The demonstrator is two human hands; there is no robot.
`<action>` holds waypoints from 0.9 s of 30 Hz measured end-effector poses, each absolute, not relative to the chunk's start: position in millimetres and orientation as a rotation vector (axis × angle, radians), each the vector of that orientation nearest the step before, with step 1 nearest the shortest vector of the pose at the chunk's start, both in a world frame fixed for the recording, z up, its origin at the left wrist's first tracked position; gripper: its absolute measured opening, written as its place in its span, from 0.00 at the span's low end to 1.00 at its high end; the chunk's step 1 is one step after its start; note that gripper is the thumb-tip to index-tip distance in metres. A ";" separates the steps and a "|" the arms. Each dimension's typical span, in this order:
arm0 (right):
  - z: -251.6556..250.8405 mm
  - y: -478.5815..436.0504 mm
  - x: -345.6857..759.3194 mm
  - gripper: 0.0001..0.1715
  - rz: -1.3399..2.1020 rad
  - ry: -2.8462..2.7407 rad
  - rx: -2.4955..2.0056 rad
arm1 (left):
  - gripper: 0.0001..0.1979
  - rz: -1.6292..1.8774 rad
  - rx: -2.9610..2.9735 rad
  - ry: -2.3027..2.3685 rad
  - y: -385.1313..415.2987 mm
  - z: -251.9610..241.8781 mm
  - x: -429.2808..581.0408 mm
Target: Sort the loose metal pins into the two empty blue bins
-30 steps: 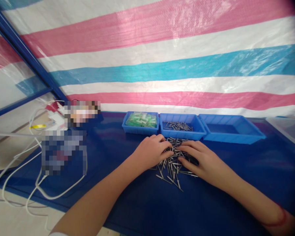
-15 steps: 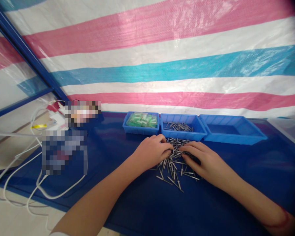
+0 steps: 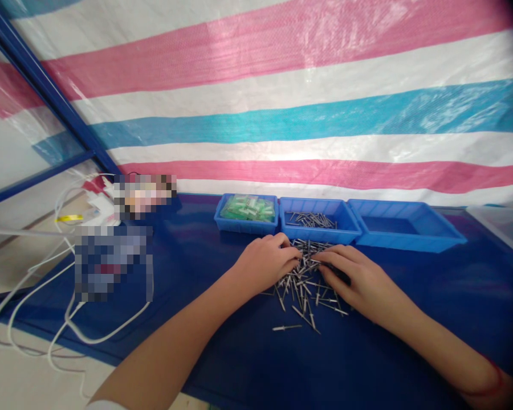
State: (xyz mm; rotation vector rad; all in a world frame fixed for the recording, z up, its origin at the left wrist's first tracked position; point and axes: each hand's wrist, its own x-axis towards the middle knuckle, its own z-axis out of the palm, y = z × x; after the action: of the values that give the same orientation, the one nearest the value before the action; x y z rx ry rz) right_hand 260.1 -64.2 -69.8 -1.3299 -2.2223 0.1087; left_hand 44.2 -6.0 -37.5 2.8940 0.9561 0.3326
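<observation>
A loose pile of small metal pins [image 3: 304, 279] lies on the blue table cover in front of three blue trays. My left hand [image 3: 263, 263] rests on the pile's left side with its fingers curled into the pins. My right hand [image 3: 354, 276] lies on the pile's right side, fingers bent and pressed onto the pins. The fingertips of both hands nearly meet over the heap. What either hand grips is hidden under the fingers. One pin [image 3: 286, 327] lies apart, nearer to me than the heap.
The left tray [image 3: 245, 225] holds green pieces, the middle tray [image 3: 320, 230] holds several pins, and the right tray [image 3: 404, 233] looks bare. White cables [image 3: 68, 324] trail off the table's left edge. A striped plastic sheet hangs behind. A clear tub [image 3: 500, 225] sits far right.
Both hands have shifted slightly within the pile, drawing the pins together. One pin has rolled out toward me, away from the heap.
</observation>
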 end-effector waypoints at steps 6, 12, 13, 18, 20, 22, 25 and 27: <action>-65.6 -67.6 255.6 0.11 0.072 -2.206 -1.321 | 0.13 0.368 2.876 0.950 -3.7 -39.3 47.1; -60.4 -72.9 248.6 0.11 0.035 -2.209 -1.273 | 0.15 0.372 2.838 1.027 -4.4 -41.6 53.2; -59.9 -73.0 248.3 0.11 0.037 -2.206 -1.276 | 0.14 0.373 2.823 1.035 -4.6 -41.5 53.8; -58.7 -70.7 252.0 0.11 0.043 -2.187 -1.303 | 0.11 0.377 2.763 1.072 -3.7 -36.7 52.1; -58.7 -69.6 253.9 0.10 0.043 -2.178 -1.314 | 0.11 0.374 2.725 1.099 -1.9 -33.9 50.2; -58.8 -69.2 255.2 0.10 0.043 -2.173 -1.318 | 0.12 0.384 2.681 1.119 0.4 -31.2 48.1; -58.8 -69.4 256.7 0.10 0.046 -2.164 -1.317 | 0.12 0.381 2.629 1.113 4.4 -26.7 44.5; -58.9 -69.4 258.5 0.11 0.043 -2.143 -1.333 | 0.12 0.353 2.603 1.092 6.7 -23.4 42.1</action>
State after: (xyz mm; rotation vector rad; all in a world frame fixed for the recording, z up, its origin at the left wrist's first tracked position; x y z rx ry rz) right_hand 258.5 -69.4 -58.9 -1.3327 -2.1427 0.0429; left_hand 42.1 6.7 -23.4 2.6035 1.0917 0.3534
